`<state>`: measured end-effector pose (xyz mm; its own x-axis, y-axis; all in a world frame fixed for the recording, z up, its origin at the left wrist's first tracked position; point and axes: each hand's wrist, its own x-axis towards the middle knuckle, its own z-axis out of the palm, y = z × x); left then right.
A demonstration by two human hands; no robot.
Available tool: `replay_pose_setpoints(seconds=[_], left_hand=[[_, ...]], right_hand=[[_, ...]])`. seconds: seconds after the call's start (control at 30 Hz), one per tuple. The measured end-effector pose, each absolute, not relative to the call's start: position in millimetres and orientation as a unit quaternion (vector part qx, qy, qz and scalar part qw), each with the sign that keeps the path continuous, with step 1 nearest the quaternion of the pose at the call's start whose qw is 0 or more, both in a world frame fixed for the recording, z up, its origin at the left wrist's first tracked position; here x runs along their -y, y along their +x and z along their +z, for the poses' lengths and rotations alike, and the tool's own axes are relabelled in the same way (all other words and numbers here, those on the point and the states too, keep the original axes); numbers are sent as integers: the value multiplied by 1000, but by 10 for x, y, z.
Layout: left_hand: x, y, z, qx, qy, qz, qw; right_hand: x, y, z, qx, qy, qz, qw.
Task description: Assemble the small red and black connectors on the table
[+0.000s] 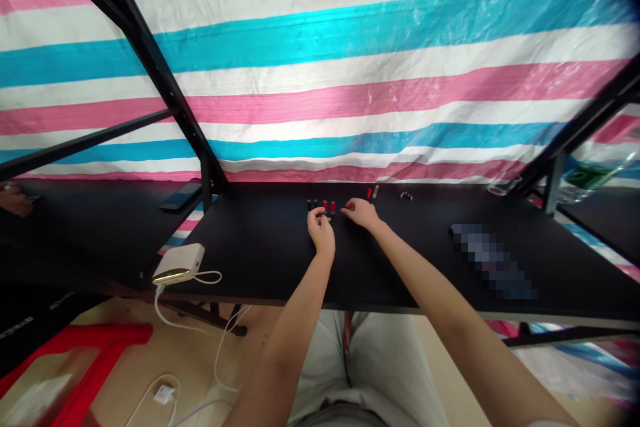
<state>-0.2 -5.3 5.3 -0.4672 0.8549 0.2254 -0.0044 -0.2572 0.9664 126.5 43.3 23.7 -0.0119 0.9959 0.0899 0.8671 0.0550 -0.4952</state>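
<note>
I'm looking down at my 2 bare hands, arms stretched fwd over a flat black rectangular tabletop (260,247). My left hand (321,235) is partly curled, thumb & index up at the near side of a short row: two small black cylinders (315,203) on the L, then two small red cylinders (333,207) on the R. The fingertips overlap the nearer red one in view, so can't tell if I'm touching or gripping it. My right hand (363,213) is just R of that row, palm down, thumb & index close together; can't tell if anything sits btwn them. Beyond it, twd the back edge, are another small red cylinder (369,193) w/ a small whitish cylinder (376,191) beside it; farther R, a little cluster of shiny silver-and-dark bits (406,196), too small to make out. Near the R end: a clear plastic cup (504,184) at the back & a long dark-blue pixelated item (493,260) nearer me. At the L front corner sits a white box-shaped device w/ gold trim (179,261) & a white cable. Behind it all hangs a pink, white & blue striped plastic sheet (350,33).
</note>
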Motion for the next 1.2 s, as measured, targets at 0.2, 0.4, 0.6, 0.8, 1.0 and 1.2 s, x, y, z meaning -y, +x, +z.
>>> replay_pose_setpoints(seconds=[0.2,0.4,0.6,0.8,1.0,1.2], left_hand=[[93,59,25,-516,470,646,310],[133,85,55,-510,505,628,301],[120,85,47,-512,499,627,307],[107,87,34,-512,497,628,310],[83,85,20,-515,507,625,297],[103,121,7,-469,600,582,284]], right_hand=[[-526,1734,205,566,-777,55,271],[-668,1891,105,509,-817,58,265],[-869,1870,94,504,-829,107,218],[-929,1760,41,535,-811,87,220],[-744,1601,138,569,-775,88,260],[-239,1409,148,616,-700,87,351]])
